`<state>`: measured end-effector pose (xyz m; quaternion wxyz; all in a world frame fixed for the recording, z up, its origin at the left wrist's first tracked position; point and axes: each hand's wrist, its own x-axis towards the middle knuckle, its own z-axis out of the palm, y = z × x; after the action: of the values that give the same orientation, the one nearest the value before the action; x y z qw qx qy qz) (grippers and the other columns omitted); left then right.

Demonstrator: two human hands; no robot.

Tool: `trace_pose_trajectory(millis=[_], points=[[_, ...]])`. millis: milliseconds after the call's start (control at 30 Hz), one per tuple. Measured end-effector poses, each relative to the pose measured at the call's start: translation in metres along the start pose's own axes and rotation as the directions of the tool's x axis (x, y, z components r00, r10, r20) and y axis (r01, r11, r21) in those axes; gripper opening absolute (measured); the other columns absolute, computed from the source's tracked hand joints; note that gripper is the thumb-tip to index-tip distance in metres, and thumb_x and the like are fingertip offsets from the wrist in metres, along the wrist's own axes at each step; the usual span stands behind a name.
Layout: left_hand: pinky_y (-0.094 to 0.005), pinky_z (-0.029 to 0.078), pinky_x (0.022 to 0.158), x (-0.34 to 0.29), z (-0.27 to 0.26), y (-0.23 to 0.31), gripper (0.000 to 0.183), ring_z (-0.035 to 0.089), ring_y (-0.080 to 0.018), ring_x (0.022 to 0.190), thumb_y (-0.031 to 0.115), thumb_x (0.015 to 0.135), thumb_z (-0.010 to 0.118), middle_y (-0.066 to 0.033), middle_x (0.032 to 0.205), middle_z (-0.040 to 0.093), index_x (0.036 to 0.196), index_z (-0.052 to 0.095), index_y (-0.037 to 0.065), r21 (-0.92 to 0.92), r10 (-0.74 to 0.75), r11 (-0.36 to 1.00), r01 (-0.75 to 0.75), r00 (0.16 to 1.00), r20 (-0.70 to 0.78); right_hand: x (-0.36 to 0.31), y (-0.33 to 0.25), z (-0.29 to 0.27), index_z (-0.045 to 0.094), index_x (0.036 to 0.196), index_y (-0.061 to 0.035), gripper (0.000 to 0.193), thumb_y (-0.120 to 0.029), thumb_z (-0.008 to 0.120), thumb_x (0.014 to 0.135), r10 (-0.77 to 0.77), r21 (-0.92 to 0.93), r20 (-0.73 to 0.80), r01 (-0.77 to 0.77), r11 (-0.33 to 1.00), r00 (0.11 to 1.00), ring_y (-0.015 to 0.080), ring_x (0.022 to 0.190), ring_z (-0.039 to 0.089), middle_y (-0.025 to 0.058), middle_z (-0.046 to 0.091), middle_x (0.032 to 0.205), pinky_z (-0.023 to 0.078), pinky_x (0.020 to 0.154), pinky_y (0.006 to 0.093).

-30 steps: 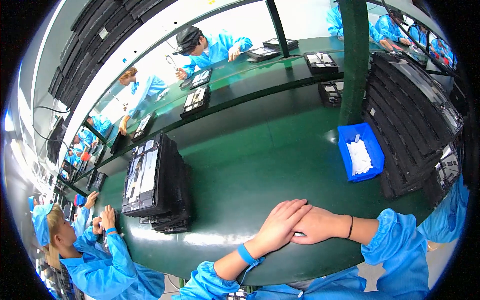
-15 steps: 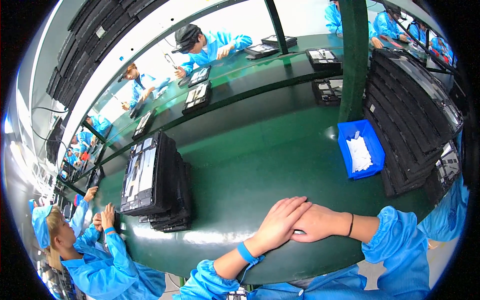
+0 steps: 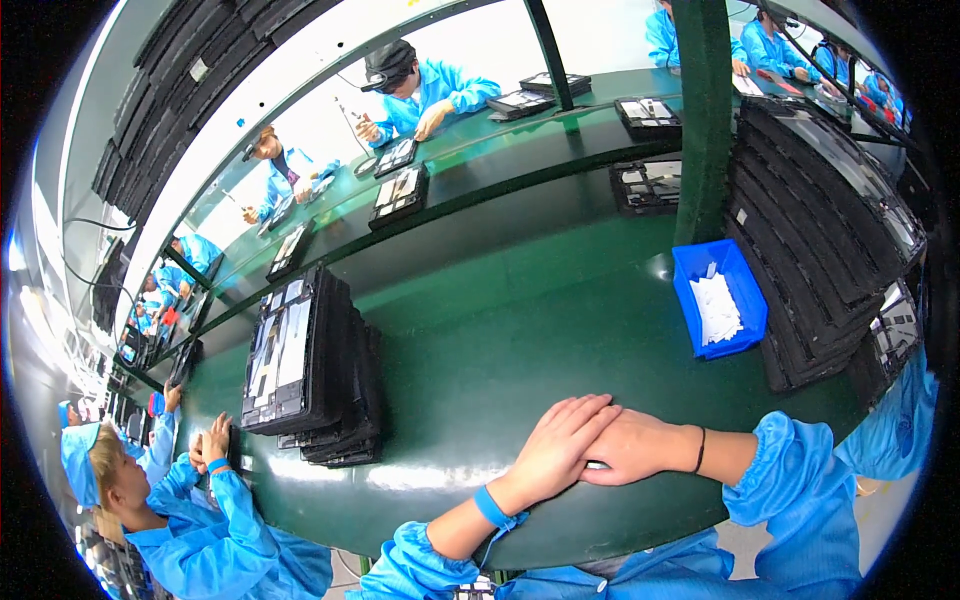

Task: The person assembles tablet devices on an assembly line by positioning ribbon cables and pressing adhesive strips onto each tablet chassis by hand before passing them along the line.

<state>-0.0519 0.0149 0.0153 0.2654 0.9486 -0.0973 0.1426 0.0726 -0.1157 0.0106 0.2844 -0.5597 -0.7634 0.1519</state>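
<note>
My left hand [image 3: 553,445], with a blue band at its wrist, lies on the green table [image 3: 490,350], its fingers stretched out and pointing away from me. Against it, overlapping, rests my right hand [image 3: 638,447], a thin black band round that wrist; its fingers are mostly hidden at the left hand. A small pale spot [image 3: 597,464] shows where the hands meet, and I cannot make out what it is. Left of my hands stands a stack of black foam trays [image 3: 350,370], the top one holding flat silvery and black parts.
A blue bin [image 3: 745,335] with white slips stands at the right, beside a tall pile of black trays [image 3: 810,240]. A green post [image 3: 704,130] rises behind it. At the left a co-worker [image 3: 200,500] sits with hands on the table. Other people work beyond the conveyor [image 3: 480,190].
My hands have stayed put. Across the conveyor a co-worker's head and hands have shifted, and trays on the line have moved slightly. The co-worker at left has turned their head slightly.
</note>
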Motion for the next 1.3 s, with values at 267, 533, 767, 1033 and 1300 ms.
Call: trace_pose_trajectory(millis=[267,533,767,1033,1300], points=[[-0.0469,0.033,0.109,-0.002,-0.001,-0.003,0.058,0.046,-0.0352,0.126,0.009,0.077,0.058,-0.0168,0.138,0.048,0.135,0.048,0.005,0.021,0.002,1.000,-0.003,1.000,0.024,0.002,0.001,0.001,0.066,0.085,-0.0063,0.021,-0.026,0.063,0.081,-0.014,-0.001,-0.015,0.014,1.000,1.000,0.0337,0.082,0.063,0.0160,0.066,0.086,0.052,0.075,0.0429],[-0.0470,0.035,0.107,-0.001,0.000,0.000,0.054,0.047,-0.0362,0.125,0.008,0.078,0.057,-0.0168,0.136,0.050,0.132,0.052,0.006,-0.005,-0.013,1.000,0.013,1.000,-0.002,0.002,-0.001,0.000,0.067,0.086,-0.0060,0.021,-0.026,0.063,0.081,-0.009,-0.002,-0.021,0.009,1.000,1.000,0.0337,0.083,0.063,0.0164,0.066,0.087,0.051,0.077,0.0430],[-0.0466,0.034,0.108,-0.001,0.000,-0.002,0.058,0.047,-0.0353,0.126,0.004,0.076,0.056,-0.0184,0.136,0.049,0.133,0.050,0.003,-0.021,-0.011,1.000,0.011,1.000,0.009,0.001,-0.002,-0.001,0.066,0.090,-0.0045,0.024,-0.027,0.064,0.081,0.056,0.055,0.030,-0.057,0.997,0.998,0.0346,0.087,0.063,0.0181,0.066,0.091,0.051,0.079,0.0436],[-0.0467,0.035,0.107,-0.010,0.007,-0.014,0.065,0.045,-0.0391,0.127,0.001,0.078,0.059,-0.0238,0.137,0.046,0.139,0.038,0.000,-0.247,-0.161,0.962,0.115,0.972,-0.173,0.054,-0.022,-0.085,0.064,0.097,-0.0027,0.030,-0.031,0.061,0.087,0.212,-0.031,0.534,-0.232,0.972,0.819,0.0349,0.088,0.064,0.0176,0.067,0.097,0.052,0.082,0.0423],[-0.0447,0.039,0.104,0.000,0.004,-0.018,0.044,0.048,-0.0373,0.123,0.003,0.084,0.059,-0.0186,0.130,0.052,0.128,0.052,0.003,-0.296,-0.146,0.951,0.092,0.976,-0.163,0.142,0.175,-0.213,0.069,0.105,-0.0058,0.030,-0.023,0.055,0.085,0.463,-0.378,-0.493,-0.661,0.648,0.736,0.0350,0.105,0.063,0.0186,0.066,0.111,0.051,0.089,0.0424]])
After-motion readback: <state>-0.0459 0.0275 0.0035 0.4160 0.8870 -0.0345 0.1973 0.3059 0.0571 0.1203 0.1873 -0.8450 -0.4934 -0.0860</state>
